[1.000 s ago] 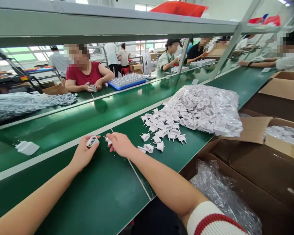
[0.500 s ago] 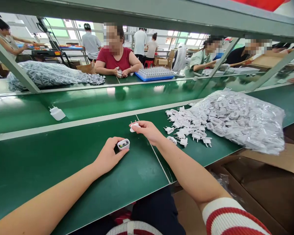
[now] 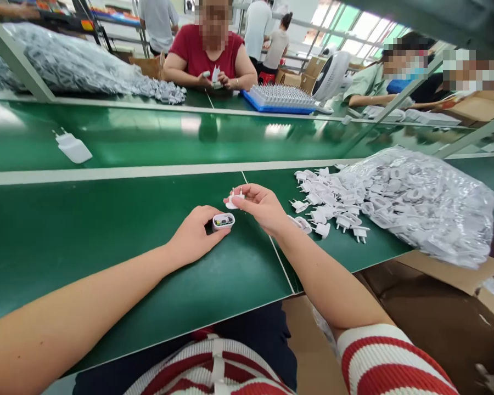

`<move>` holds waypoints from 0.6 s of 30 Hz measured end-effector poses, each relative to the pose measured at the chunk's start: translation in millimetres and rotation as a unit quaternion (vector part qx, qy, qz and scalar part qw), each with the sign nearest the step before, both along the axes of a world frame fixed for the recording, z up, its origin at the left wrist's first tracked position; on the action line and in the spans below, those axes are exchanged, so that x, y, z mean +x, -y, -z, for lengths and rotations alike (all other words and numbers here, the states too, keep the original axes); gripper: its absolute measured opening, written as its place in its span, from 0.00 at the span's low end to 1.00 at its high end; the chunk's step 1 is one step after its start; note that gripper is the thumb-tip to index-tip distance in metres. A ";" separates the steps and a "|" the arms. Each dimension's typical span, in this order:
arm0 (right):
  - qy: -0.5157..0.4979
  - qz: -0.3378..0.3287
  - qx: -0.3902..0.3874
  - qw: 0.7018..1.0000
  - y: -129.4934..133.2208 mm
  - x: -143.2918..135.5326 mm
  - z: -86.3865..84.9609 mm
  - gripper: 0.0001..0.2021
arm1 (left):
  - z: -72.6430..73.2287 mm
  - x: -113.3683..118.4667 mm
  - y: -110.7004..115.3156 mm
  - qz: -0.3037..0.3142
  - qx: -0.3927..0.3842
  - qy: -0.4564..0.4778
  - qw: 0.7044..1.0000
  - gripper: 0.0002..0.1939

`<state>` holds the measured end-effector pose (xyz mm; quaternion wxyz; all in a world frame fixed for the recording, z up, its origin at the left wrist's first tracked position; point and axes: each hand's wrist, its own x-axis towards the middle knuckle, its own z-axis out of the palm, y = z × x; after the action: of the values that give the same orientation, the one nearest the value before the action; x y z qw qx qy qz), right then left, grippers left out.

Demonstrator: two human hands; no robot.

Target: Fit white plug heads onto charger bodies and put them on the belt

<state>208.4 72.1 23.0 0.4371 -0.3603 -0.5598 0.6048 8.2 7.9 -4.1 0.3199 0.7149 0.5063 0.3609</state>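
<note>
My left hand (image 3: 196,235) rests on the green work surface (image 3: 119,219), its thumb and fingers around a white oval charger housing (image 3: 223,221). The housing's open end faces up and shows small electronic parts inside. Just behind and to the right of it, my right hand (image 3: 260,206) pinches a white two-pin plug cap (image 3: 235,199) with the pins pointing up. A narrow gap separates cap and housing. To the right of my right hand lies a loose pile of similar white plug caps (image 3: 325,211).
A clear plastic bag (image 3: 432,203) full of plug caps lies at the right. One white charger (image 3: 73,147) sits on the far-left green strip. Across the table, a person in red (image 3: 208,60) handles white parts beside a blue tray (image 3: 280,108). Metal posts slant across both sides.
The view has tilted down and shifted. My right hand has turned the plug cap a little, close to the housing. The person across now holds up a white pronged part.
</note>
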 end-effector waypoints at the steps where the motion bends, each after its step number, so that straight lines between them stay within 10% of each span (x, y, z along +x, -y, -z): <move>1: -0.003 -0.003 -0.002 1.000 3.3 -1.3 -1.5 0.21 | -0.1 0.1 -0.2 0.000 -0.001 0.001 1.000 0.13; 11: 0.063 -0.025 0.070 0.995 16.0 -2.5 1.7 0.19 | 2.7 0.6 -1.9 -0.008 -0.007 -0.021 1.000 0.12; 18: 0.202 0.010 0.300 0.932 22.7 2.7 -0.6 0.08 | 2.9 -0.6 -1.0 0.005 -0.008 -0.011 1.000 0.16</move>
<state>211.1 49.4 23.6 0.4084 -0.3325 -0.7883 0.3182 7.7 8.9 -6.9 0.3216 0.7187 0.5091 0.3476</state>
